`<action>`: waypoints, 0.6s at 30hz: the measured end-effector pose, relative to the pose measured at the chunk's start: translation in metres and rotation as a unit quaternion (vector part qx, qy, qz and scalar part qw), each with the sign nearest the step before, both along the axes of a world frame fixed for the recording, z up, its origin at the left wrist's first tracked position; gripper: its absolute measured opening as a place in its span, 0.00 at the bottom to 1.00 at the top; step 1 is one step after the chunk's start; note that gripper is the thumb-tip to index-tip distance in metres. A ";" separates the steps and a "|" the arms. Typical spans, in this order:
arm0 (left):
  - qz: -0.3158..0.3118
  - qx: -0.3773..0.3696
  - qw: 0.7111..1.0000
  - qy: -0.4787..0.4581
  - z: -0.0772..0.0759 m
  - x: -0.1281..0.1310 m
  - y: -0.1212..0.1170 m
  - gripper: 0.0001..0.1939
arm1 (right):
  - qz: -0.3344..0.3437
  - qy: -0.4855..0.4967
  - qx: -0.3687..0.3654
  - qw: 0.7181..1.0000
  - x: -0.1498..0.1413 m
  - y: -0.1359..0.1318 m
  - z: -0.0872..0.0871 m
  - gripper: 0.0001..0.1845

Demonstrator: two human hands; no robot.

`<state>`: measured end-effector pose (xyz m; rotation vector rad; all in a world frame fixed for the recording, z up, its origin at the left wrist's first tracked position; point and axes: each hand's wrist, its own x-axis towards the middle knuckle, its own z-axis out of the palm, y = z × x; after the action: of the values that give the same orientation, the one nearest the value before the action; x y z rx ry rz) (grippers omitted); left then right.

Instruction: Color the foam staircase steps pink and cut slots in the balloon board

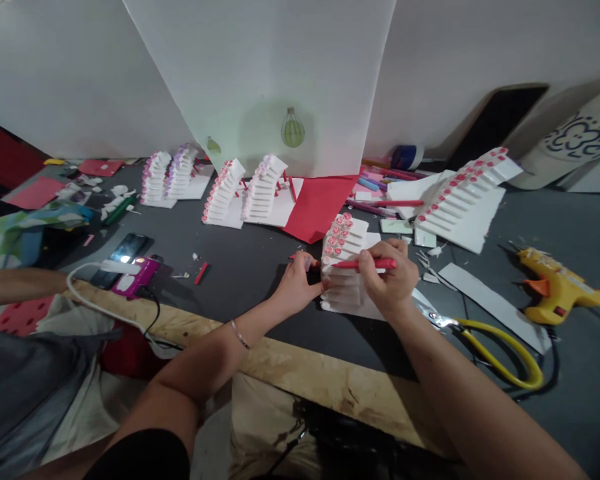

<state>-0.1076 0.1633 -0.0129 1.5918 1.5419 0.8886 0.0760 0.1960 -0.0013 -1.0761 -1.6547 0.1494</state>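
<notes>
A small white paper staircase model [344,257] with pink dots on its step edges stands on the dark table near its front edge. My right hand [387,277] is closed around a red marker [373,264] whose tip touches the model's left side. My left hand [297,285] is closed against the model's left base, steadying it, with fingers pinched on its lower steps.
More stair models stand behind at the left [167,177], centre [245,190] and right [463,193]. Yellow-handled scissors [500,347] and a yellow glue gun [555,287] lie to the right. A phone [125,250], a pink device [137,277] and a red sheet [320,203] lie nearby.
</notes>
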 end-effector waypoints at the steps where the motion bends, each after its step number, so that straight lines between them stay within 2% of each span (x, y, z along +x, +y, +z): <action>1: -0.001 -0.001 1.000 0.001 0.000 0.000 0.000 0.22 | -0.008 0.006 -0.004 1.000 0.000 0.000 0.000 0.17; 7: -0.002 0.001 1.000 -0.006 -0.001 0.000 0.000 0.22 | 0.037 -0.012 0.011 0.999 -0.002 0.000 0.003 0.12; 11: 0.000 0.001 1.000 -0.009 -0.002 0.000 0.000 0.22 | 0.019 -0.010 0.014 1.000 -0.002 -0.001 0.004 0.15; 16: 0.002 0.011 1.000 -0.013 -0.003 0.000 0.001 0.23 | 0.031 -0.016 0.023 0.999 -0.002 -0.001 0.004 0.11; 18: -0.001 0.010 1.000 -0.015 -0.004 0.000 0.001 0.23 | 0.034 -0.012 0.035 0.999 -0.002 0.000 0.002 0.13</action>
<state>-0.1080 0.1641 -0.0165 1.5870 1.5146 0.9260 0.0744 0.1958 0.0011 -0.9734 -1.7073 0.1218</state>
